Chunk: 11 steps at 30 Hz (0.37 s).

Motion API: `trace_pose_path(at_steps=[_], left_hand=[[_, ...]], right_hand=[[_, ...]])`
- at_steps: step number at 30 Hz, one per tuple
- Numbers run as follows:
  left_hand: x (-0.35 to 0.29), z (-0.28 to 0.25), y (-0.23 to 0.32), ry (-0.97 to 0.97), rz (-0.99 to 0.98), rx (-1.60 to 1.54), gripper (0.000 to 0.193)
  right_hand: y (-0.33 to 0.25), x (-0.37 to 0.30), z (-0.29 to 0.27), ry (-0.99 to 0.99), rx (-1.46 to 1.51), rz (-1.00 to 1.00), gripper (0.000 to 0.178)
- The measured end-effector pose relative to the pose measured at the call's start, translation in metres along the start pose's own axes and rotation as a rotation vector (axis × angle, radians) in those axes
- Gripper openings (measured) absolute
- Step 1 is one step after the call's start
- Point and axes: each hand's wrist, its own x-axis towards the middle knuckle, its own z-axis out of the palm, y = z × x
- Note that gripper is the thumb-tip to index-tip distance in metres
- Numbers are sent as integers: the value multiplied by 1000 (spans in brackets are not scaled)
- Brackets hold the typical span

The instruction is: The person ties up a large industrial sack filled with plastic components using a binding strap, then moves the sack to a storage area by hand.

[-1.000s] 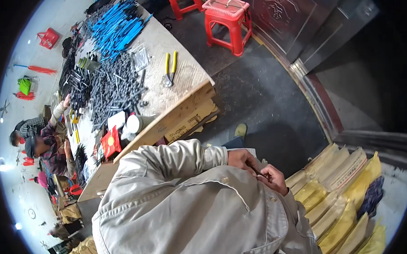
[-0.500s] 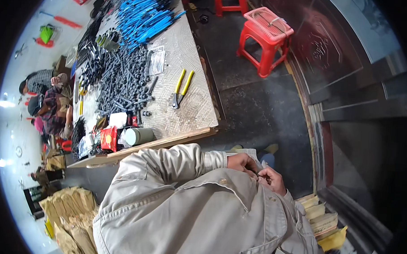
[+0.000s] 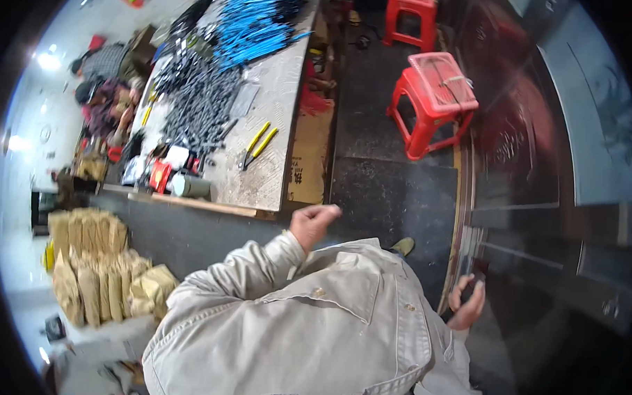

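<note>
My left hand (image 3: 315, 224) is raised in front of the beige jacket, just off the near corner of the work table (image 3: 250, 188). Its fingers are pressed together with the thumb along them, and nothing shows in them. Out to the right, beside the dark door panels, my right hand (image 3: 467, 304) is curled round a small dark object (image 3: 478, 268) whose kind I cannot make out. On the table lie yellow-handled pliers (image 3: 257, 147), apart from both hands. Beyond them spreads a heap of short grey rods (image 3: 204, 103), with a pile of blue strips (image 3: 263, 25) behind.
Red plastic stools (image 3: 434, 97) stand on the dark floor beyond the table. A greenish-grey can (image 3: 191, 186) and a red packet (image 3: 159, 176) sit at the table's near end. Stacked brown paper sacks (image 3: 94, 259) are at left. Two people (image 3: 107, 100) sit across the table.
My hands, together at the jacket front before, have come apart: the left moved left and forward, the right out to the right. The view has turned, showing the table farther left.
</note>
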Motion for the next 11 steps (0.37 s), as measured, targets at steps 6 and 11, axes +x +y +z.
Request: trace_pose_path(at_steps=[6,11], left_hand=[[-38,-61,42,128,-16,-92,22],[-95,-125,-50,-568,-483,1398,46]], right_hand=[[-38,34,-81,-163,225,538,30],[-29,51,-188,-448,-526,862,32]])
